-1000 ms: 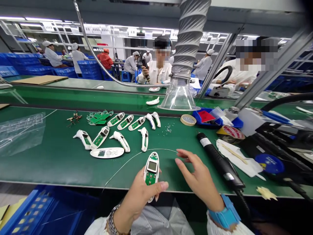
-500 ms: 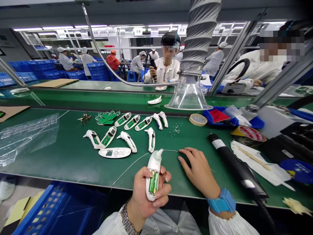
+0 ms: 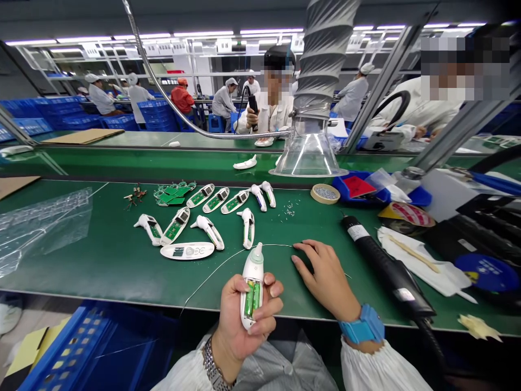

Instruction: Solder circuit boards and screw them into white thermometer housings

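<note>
My left hand [image 3: 240, 315] is closed around a white ear thermometer [image 3: 252, 285], held upright with its open battery bay and two green batteries facing me. My right hand [image 3: 325, 279] rests palm down on the green bench mat [image 3: 101, 260], fingers curled, its fingertips by the end of a thin solder wire [image 3: 228, 260] that runs across the mat. A blue strap sits on that wrist. Several open thermometer halves with green circuit boards [image 3: 175, 225] and a white cover plate [image 3: 187, 251] lie further out on the mat.
A black electric screwdriver [image 3: 382, 260] lies to the right of my right hand. A clear fume hood [image 3: 307, 157] hangs behind, with a tape roll [image 3: 324, 193] and blue tray [image 3: 358, 190] beside it. A blue crate [image 3: 81, 347] sits below left. Other people work across the conveyor.
My left hand turned the thermometer over, from circuit board and screen facing me to battery bay facing me. My right hand lowered onto the mat near the wire's end.
</note>
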A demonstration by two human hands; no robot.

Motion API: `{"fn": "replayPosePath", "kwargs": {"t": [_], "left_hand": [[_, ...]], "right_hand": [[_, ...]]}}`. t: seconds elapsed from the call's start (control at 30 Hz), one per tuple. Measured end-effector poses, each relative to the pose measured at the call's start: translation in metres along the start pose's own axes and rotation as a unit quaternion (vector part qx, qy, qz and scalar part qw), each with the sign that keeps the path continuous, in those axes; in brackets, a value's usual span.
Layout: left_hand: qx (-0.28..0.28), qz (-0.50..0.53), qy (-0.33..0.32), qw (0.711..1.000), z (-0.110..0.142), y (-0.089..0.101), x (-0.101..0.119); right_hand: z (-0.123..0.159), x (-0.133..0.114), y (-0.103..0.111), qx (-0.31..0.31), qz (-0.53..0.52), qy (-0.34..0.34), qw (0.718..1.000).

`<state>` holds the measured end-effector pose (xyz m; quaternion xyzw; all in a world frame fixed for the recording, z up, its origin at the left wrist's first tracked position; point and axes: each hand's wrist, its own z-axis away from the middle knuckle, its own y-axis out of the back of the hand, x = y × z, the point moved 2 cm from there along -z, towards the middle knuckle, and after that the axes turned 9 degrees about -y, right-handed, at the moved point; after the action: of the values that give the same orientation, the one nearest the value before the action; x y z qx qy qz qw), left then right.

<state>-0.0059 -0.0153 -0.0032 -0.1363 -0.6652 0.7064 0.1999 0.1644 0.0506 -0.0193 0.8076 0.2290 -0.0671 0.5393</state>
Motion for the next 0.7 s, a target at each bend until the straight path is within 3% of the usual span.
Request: {"fn": "replayPosePath", "kwargs": {"t": [0.5, 0.6, 0.7], "left_hand": [[-0.048, -0.063, -0.014, 0.997, -0.007, -0.002, 0.003], [-0.062, -0.088, -0.019, 0.994, -0.011, -0.005, 0.001], [-0.03, -0.131, -0.087, 0.987, -0.015, -0.009, -0.001]], "right_hand": [[-0.001, -0.003, 0.004, 0.007, -0.088, -0.029, 0.996], [0.008, -0.017, 0.017, 0.045, -0.14, -0.041, 0.988], [0.028, -0.044, 0.032, 0.056, -0.225, -0.077, 0.97]]}}
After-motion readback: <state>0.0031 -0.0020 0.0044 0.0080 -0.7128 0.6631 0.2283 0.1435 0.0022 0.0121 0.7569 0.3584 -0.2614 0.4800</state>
